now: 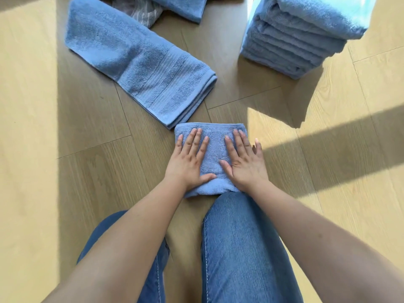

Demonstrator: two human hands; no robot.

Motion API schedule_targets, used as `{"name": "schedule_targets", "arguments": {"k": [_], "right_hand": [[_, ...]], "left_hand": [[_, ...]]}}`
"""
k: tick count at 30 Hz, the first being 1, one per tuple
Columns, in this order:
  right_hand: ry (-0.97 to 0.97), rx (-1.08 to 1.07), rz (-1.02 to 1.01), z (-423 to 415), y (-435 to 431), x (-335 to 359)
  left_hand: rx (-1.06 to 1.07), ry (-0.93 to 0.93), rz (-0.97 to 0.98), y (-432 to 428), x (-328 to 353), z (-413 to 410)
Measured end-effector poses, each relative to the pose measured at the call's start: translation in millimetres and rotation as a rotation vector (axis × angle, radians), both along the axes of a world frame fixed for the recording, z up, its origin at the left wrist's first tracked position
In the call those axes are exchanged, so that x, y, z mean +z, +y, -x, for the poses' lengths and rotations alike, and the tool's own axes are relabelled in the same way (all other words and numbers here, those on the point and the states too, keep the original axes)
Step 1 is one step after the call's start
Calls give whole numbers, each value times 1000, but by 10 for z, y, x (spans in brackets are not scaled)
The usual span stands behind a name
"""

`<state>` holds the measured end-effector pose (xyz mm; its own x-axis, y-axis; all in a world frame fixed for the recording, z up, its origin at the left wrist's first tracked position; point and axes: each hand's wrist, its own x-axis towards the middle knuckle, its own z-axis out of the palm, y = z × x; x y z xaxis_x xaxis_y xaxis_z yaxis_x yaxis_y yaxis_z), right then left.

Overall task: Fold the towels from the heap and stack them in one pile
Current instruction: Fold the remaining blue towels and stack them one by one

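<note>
Both hands lie flat, fingers straight and slightly spread, pressing on a small folded towel point(213, 149). The left hand point(188, 162) covers its left half and the right hand point(244, 160) its right half, with bare blue cloth between them. The right little finger reaches past the towel's edge over the wooden floor point(98, 171). Just below the right wrist, a knee point(236, 237) in blue jeans touches the towel's near edge.

Just beyond the left fingertips lies a long half-folded towel point(140, 68), its corner almost meeting the small one. Well beyond the right hand stands the pile point(295, 40) of folded blue towels, with open floor between. Far beyond both hands sits the heap point(185, 7), with a grey striped cloth point(140, 9) in it.
</note>
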<state>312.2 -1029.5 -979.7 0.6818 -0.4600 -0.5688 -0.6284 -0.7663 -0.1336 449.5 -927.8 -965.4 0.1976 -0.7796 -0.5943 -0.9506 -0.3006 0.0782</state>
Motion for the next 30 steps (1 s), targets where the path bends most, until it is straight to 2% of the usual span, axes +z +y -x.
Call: {"name": "schedule_targets", "arguments": {"k": [4,7,10,13,16,19,23,25,30], "right_hand": [[46,-114,-39,-16,50,45],[27,-155,-97,27,57,98],[-25,-294,-159,100,47,184],[-93,-428,-225,138,98,272],[-118,-677,-428,171,158,339],[-143,-807,-536,206,151,350],[-208,-920,-641,176,128,426],[-271,-925,-641,116,140,500],[-506,-947,-703,-74,152,776]], "left_hand": [[78,32,56,61,-13,45],[270,122,81,238,9,72],[472,200,45,451,88,126],[833,437,130,544,125,263],[1285,667,232,532,93,383],[1529,805,180,560,81,379],[1590,1009,184,562,195,286],[1585,1029,253,518,317,228],[1613,1208,439,439,628,-9]]}}
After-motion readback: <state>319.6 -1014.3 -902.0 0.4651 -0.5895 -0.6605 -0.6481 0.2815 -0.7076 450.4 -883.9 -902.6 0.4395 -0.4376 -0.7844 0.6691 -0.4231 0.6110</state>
